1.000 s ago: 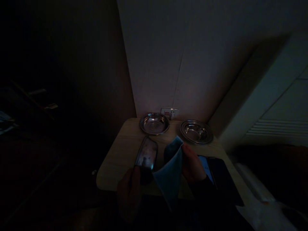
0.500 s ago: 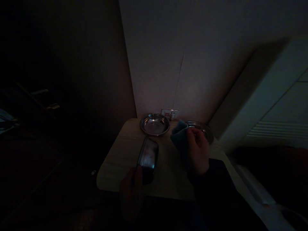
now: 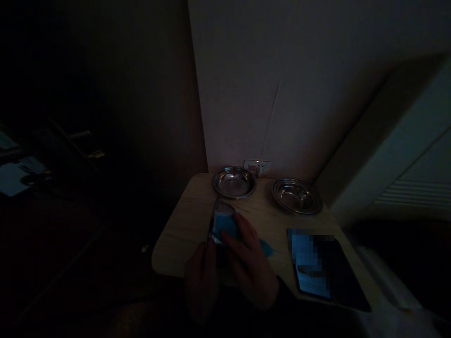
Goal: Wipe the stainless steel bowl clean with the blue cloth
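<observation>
The room is very dark. My left hand (image 3: pixel 201 277) grips the near edge of a shiny steel plate (image 3: pixel 215 217), which it holds tilted over a small wooden table (image 3: pixel 183 230). My right hand (image 3: pixel 252 265) presses a blue cloth (image 3: pixel 225 226) flat against the plate's face, its fingers closed over the cloth. A corner of the cloth sticks out to the right of the hand.
Two more steel plates stand at the table's back edge, one (image 3: pixel 234 182) in the middle and one (image 3: pixel 296 195) to the right. A dark tablet (image 3: pixel 327 270) with a lit screen lies at the right front. A wall socket (image 3: pixel 257 166) sits behind the plates.
My right hand has come down from over the back right plate and brought the blue cloth onto the plate in my left hand. The tablet has come back into sight.
</observation>
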A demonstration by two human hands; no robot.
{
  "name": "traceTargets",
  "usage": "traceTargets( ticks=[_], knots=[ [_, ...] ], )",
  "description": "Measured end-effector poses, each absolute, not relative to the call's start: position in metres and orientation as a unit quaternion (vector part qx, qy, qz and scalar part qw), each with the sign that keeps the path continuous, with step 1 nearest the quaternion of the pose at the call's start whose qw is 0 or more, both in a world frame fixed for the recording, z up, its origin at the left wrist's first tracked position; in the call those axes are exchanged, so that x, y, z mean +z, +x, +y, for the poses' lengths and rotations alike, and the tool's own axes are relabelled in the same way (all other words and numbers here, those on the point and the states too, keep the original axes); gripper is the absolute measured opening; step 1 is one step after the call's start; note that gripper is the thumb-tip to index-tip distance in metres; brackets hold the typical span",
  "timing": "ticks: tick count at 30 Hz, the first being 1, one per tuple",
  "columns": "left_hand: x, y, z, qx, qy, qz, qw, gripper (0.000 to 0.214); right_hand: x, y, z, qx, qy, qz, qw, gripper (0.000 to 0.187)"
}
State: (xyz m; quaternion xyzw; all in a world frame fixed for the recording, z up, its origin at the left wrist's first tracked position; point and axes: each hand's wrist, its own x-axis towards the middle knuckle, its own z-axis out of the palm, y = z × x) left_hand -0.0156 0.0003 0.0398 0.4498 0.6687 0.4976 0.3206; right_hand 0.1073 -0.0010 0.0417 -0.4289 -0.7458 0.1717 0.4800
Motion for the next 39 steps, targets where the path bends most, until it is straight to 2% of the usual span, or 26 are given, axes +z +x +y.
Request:
traceTargets(
  ticks=[2, 5, 9, 11, 17, 23, 27, 33, 39],
  knots=[
    [0.040, -0.017, 0.001, 0.491, 0.448, 0.675, 0.320, 0.050, 0.036, 0.110, 0.000, 0.157, -0.446, -0.744, 0.473, 0.045],
    [0.043, -0.020, 0.003, 0.489, 0.445, 0.677, 0.323, 0.052, 0.033, 0.111, 0.002, 0.213, -0.465, -0.692, 0.509, 0.041],
    [0.045, -0.023, 0.005, 0.486, 0.442, 0.679, 0.327, 0.051, 0.034, 0.123, 0.006, 0.374, -0.546, -0.481, 0.575, 0.029],
    [0.045, -0.024, 0.006, 0.481, 0.447, 0.680, 0.326, 0.050, 0.035, 0.135, 0.009, 0.443, -0.563, -0.370, 0.591, 0.029],
    [0.042, -0.027, 0.003, 0.467, 0.461, 0.687, 0.311, 0.049, 0.039, 0.166, 0.014, 0.495, -0.520, -0.231, 0.656, 0.030],
    [0.048, -0.028, 0.005, 0.443, 0.498, 0.673, 0.321, 0.051, 0.062, 0.183, 0.020, 0.479, -0.500, -0.203, 0.693, 0.029],
    [0.050, -0.026, 0.003, 0.446, 0.510, 0.654, 0.337, 0.050, 0.079, 0.188, 0.022, 0.427, -0.492, -0.266, 0.711, 0.026],
    [0.046, -0.028, 0.001, 0.459, 0.564, 0.595, 0.341, 0.046, 0.076, 0.189, 0.022, 0.270, -0.599, -0.416, 0.628, 0.028],
    [0.047, -0.030, 0.002, 0.475, 0.560, 0.578, 0.354, 0.045, 0.083, 0.191, 0.025, 0.191, -0.636, -0.518, 0.539, 0.022]
  ],
)
